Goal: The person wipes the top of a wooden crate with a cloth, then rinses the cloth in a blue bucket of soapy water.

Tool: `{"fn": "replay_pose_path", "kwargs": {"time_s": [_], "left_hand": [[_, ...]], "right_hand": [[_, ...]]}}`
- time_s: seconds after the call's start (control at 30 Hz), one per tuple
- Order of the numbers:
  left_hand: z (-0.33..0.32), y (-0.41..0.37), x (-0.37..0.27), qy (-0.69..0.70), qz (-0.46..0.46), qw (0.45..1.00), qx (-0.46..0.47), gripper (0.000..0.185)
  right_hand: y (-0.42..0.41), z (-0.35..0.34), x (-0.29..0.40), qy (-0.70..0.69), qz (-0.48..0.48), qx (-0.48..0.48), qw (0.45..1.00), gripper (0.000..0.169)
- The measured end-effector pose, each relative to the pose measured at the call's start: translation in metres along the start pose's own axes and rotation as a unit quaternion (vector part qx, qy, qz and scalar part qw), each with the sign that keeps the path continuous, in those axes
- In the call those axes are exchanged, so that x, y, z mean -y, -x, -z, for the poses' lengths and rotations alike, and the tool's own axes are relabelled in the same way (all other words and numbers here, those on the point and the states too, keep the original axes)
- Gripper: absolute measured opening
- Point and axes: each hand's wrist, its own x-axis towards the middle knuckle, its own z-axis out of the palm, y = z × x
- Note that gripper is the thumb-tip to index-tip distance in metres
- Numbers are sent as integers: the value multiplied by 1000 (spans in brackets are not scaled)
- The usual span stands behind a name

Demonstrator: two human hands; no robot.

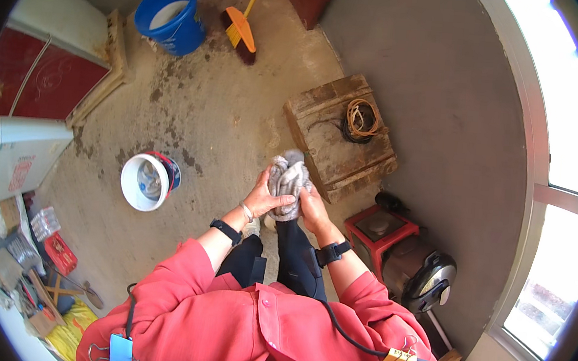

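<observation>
A bunched grey-and-white cloth [285, 186] is held out in front of me, above my feet. My left hand [263, 196] grips its left side, with the thumb laid across the front. On the other side my right hand [314, 209] is closed around the cloth's right edge, its fingertips partly hidden. The cloth's upper end looks blurred. To the left on the concrete floor stands a white bucket [131, 188], tilted in the view, with clear or pale items inside that I cannot make out.
Just beyond my right hand sits a wooden crate [318, 137] bearing a cable coil [362, 117]. A red stool [380, 238] and an electric cooker [431, 281] stand by the wall. Farther off are a blue bucket [180, 37] and a broom [241, 29]. Clutter lines the left wall.
</observation>
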Motion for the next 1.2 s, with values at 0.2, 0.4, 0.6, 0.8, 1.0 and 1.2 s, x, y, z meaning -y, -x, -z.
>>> {"fn": "replay_pose_path", "kwargs": {"time_s": [0.2, 0.4, 0.6, 0.8, 1.0, 1.2], "left_hand": [[3, -53, -23, -23, 8, 999, 24, 115], [21, -120, -68, -64, 87, 993, 47, 73], [28, -179, -49, 130, 197, 972, 4, 42], [71, -282, -30, -128, 114, 985, 32, 58], [70, -409, -35, -428, -121, 889, 106, 58], [3, -489, -31, -517, -232, 784, 255, 56]], "right_hand": [[-53, 3, 44, 73, -8, 147, 986, 48], [-113, 27, 93, 251, -121, 231, 932, 43], [-175, 68, 153, 189, -108, -15, 976, 31], [-259, 148, 118, 346, 35, -316, 883, 28], [-323, 117, 99, 251, 91, -432, 862, 20], [-366, 83, 67, 123, 178, -570, 793, 26]]}}
